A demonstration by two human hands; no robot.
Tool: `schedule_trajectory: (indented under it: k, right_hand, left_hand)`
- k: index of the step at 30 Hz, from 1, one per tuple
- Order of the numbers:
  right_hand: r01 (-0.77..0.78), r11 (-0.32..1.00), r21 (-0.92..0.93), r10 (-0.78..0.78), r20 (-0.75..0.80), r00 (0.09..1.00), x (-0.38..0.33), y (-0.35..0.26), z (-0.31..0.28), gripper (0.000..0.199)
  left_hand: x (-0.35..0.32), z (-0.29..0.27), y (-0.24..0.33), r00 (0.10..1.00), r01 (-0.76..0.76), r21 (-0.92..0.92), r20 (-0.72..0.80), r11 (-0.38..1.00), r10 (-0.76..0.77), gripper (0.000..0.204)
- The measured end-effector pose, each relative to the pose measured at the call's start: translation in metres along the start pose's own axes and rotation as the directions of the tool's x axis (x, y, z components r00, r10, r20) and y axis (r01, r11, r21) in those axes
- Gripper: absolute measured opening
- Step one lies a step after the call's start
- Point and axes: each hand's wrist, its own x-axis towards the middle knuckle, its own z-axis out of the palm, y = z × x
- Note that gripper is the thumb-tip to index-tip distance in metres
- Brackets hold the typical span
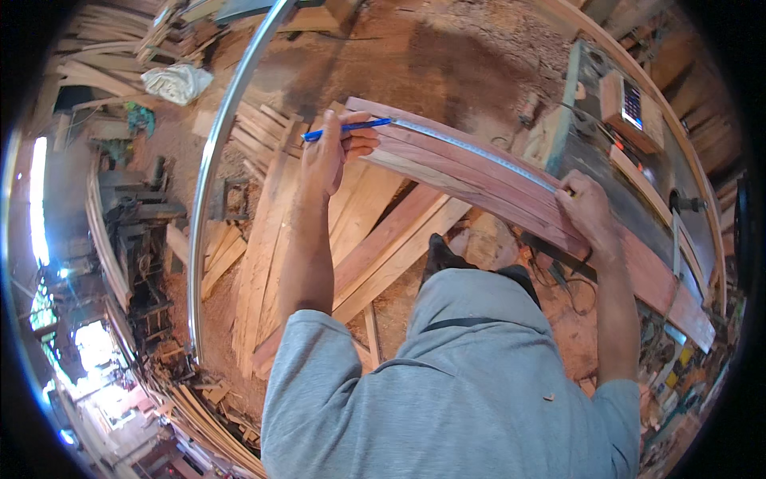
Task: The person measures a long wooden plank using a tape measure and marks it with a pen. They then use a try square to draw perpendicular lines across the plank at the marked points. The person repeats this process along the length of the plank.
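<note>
My left hand point(333, 150) pinches a blue pen point(347, 129) at the far left end of several reddish boards point(459, 169) laid side by side. A pale tape measure blade point(479, 158) stretches along the boards' top, from near the pen tip to my right hand point(586, 209). The fingers of that hand are closed around the tape measure's other end; its case is mostly hidden under them. My right hand rests on the boards, close to the machine table's edge.
Light planks point(279, 251) lie on the dusty floor at left, beneath my left forearm. A shiny metal rail point(209, 164) curves past them. At right stands a dark machine table point(589, 120) with a phone-like device point(632, 106) on a wood block. A white cloth bundle point(177, 84) lies far left.
</note>
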Motion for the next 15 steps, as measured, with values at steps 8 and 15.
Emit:
schedule_trajectory:
  k: [8, 15]
  right_hand:
    - [-0.046, 0.999, 0.001, 0.046, -0.005, 0.999, 0.002, -0.010, -0.002, 0.014]
    - [-0.028, 1.000, -0.011, 0.027, -0.029, 0.999, 0.000, -0.009, -0.001, 0.012]
  left_hand:
    - [0.004, 0.087, -0.051, 0.927, -0.227, 0.525, 0.375, 0.820, 0.016, 0.020]
    - [0.026, 0.110, -0.063, 0.908, -0.309, 0.669, 0.418, 0.676, 0.002, 0.019]
